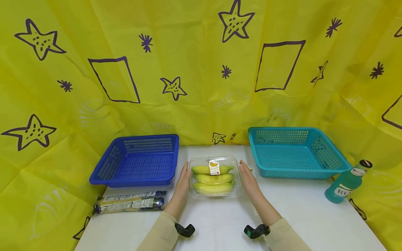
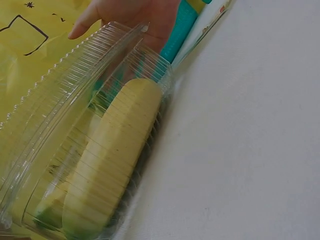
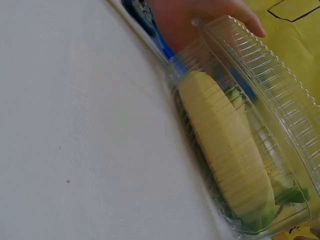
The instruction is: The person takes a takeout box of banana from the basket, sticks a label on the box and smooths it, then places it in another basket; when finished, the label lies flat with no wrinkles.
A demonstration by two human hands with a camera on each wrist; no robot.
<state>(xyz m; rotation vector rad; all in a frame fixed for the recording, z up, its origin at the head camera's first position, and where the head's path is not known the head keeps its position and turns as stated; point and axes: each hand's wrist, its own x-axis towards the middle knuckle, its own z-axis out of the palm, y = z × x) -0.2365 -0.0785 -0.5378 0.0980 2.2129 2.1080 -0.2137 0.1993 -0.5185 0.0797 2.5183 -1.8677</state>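
Note:
A clear plastic clamshell box (image 1: 216, 194) of bananas (image 1: 214, 179) stands at the middle of the white table, with a banana-picture label (image 1: 215, 167) on its lid. My left hand (image 1: 183, 183) lies along the box's left side, fingers straight. On the opposite side my right hand (image 1: 250, 180) does likewise. Beyond the box, the left wrist view shows the right hand (image 2: 137, 17) and the right wrist view shows the left hand (image 3: 192, 20). The box's underside is hidden, so I cannot tell whether it is lifted.
A blue basket (image 1: 108, 181) stands back left, a teal basket (image 1: 295, 172) back right. Long wrapped packages (image 1: 130, 203) lie before the blue one. At the right leans a bottle of teal drink (image 1: 345, 184). A thin flat item (image 2: 212, 24) is mostly hidden by the right arm.

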